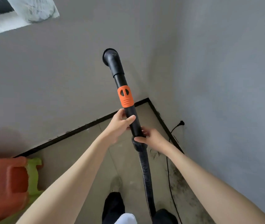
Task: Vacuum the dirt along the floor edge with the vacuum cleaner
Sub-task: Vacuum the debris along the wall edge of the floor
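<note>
I have the vacuum wand up in the middle of the frame, its black tube slanting from my hands toward the curved nozzle near the upper centre, well clear of the floor. My left hand is wrapped round the tube just below the orange collar, thumb across the front. My right hand pinches the lower end where the tube meets the ribbed hose, which drops away between my feet at the bottom of the frame.

The tube looks like rigid, smooth plastic, light enough to swing but likely slick under a loose grip, so I judge the plain stretch below the collar the best hold (the hose is soft and would only flex). The dirt lies in dark smears and hairy clumps along the wall edge in the lower right, beside a thin black cord. The nozzle must come down there.
</note>
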